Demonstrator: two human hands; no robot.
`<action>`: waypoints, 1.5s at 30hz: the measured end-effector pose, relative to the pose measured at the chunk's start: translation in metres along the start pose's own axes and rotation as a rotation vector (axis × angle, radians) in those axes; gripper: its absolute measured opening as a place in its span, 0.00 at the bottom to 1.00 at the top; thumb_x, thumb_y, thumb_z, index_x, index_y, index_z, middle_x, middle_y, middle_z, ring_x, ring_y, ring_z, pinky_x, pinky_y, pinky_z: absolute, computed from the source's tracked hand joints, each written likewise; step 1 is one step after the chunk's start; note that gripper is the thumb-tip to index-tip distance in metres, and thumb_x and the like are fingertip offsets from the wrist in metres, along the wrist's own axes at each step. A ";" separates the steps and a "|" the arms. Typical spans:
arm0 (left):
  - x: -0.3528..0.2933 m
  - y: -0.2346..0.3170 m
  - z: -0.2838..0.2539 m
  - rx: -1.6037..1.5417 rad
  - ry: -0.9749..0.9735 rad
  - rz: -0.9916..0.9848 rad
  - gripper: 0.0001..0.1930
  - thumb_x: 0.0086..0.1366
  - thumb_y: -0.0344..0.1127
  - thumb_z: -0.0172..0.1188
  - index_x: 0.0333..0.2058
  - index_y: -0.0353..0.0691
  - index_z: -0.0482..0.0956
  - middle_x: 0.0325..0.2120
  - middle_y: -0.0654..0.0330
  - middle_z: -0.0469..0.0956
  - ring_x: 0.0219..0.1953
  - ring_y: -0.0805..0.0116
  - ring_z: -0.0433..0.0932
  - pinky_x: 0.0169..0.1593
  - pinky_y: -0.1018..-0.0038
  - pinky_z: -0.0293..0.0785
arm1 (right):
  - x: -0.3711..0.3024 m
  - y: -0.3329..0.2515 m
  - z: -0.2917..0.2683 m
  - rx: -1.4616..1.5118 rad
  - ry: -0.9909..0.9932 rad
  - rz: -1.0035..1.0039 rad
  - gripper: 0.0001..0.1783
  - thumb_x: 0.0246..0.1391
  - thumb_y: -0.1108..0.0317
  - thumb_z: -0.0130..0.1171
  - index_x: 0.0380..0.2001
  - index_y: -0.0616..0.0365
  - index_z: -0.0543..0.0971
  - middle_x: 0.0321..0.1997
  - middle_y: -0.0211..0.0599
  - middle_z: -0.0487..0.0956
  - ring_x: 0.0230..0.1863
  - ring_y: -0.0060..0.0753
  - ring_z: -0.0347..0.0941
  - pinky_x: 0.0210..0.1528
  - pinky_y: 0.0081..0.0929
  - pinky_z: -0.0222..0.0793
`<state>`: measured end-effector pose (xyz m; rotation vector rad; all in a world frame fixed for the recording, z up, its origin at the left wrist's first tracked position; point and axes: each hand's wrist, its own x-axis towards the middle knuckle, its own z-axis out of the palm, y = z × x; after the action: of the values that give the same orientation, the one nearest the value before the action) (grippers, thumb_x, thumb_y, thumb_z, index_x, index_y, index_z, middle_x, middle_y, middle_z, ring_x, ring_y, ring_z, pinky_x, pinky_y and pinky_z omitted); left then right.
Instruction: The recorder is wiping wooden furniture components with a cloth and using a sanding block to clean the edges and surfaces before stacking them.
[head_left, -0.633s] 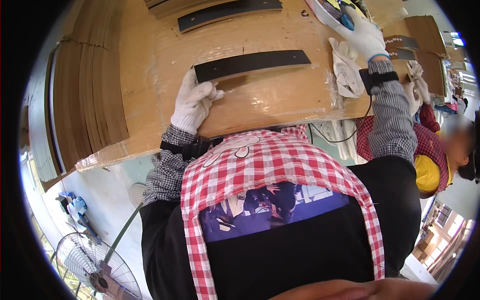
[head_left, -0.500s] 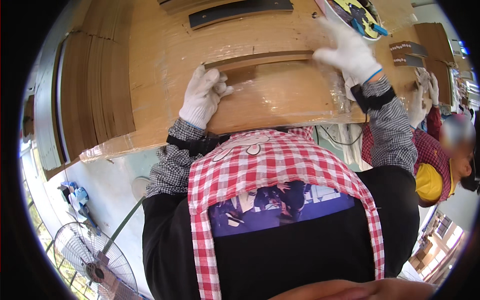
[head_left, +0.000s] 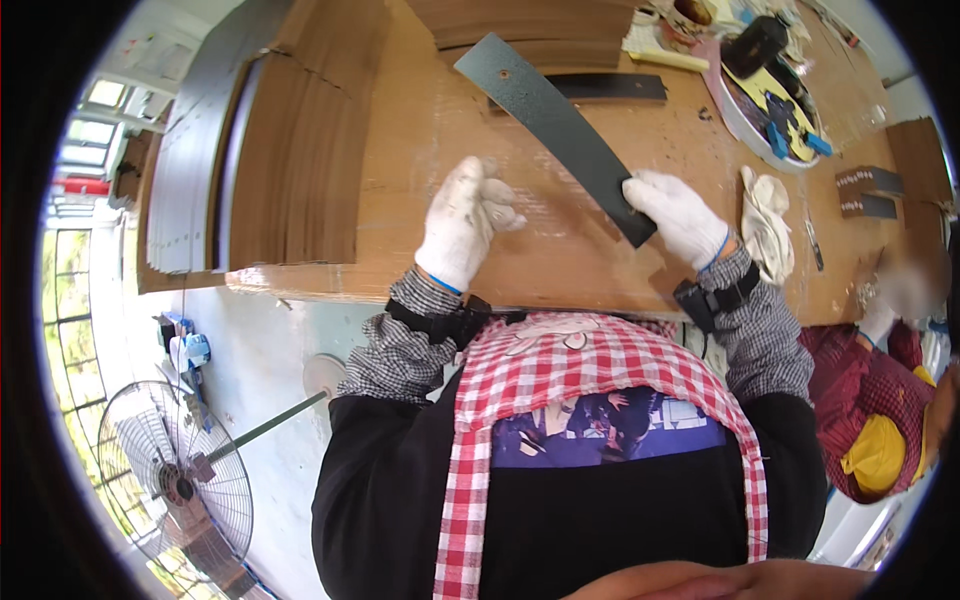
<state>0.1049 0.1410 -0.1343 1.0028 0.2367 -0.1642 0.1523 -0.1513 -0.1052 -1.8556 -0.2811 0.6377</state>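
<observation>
The right hand point(head_left: 680, 215) is now lifting one dark strip point(head_left: 555, 125), fingers pinching its near end, pointing toward eleven o'clock; earlier it lay flat. The left hand point(head_left: 462, 222) is resting loosely curled on the table point(head_left: 400, 150). A second strip point(head_left: 610, 87) is lying beyond.

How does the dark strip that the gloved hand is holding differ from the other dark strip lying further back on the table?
The held strip is gripped at its near end by the right hand and runs diagonally; the far strip lies untouched, running crosswise. The held strip looks longer and wider, though it is nearer. Both are flat, dark and narrow, over the same wooden table.
</observation>
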 end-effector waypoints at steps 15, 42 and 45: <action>-0.063 0.045 0.069 0.506 0.319 0.345 0.44 0.55 0.34 0.75 0.64 0.31 0.57 0.44 0.58 0.76 0.47 0.69 0.77 0.51 0.74 0.77 | 0.012 -0.062 0.132 -0.102 0.368 -0.770 0.27 0.57 0.73 0.57 0.61 0.62 0.71 0.59 0.56 0.76 0.61 0.57 0.73 0.64 0.40 0.68; -0.094 0.276 -0.008 2.115 0.756 -0.176 0.32 0.57 0.57 0.66 0.52 0.37 0.79 0.36 0.47 0.84 0.41 0.53 0.84 0.48 0.63 0.78 | 0.044 0.052 0.129 0.004 0.190 -0.505 0.25 0.57 0.69 0.60 0.57 0.65 0.75 0.58 0.53 0.76 0.57 0.46 0.76 0.59 0.32 0.74; -0.090 0.275 -0.003 2.215 0.796 -0.251 0.30 0.56 0.56 0.66 0.48 0.36 0.82 0.38 0.46 0.84 0.44 0.51 0.84 0.50 0.61 0.78 | 0.044 0.055 0.128 -0.024 0.196 -0.513 0.24 0.57 0.68 0.60 0.57 0.64 0.76 0.58 0.52 0.77 0.57 0.47 0.76 0.59 0.33 0.73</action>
<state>0.0855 0.2915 0.1121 3.2450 1.0018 -0.2177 0.1124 -0.0487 -0.2017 -1.7555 -0.6095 0.0999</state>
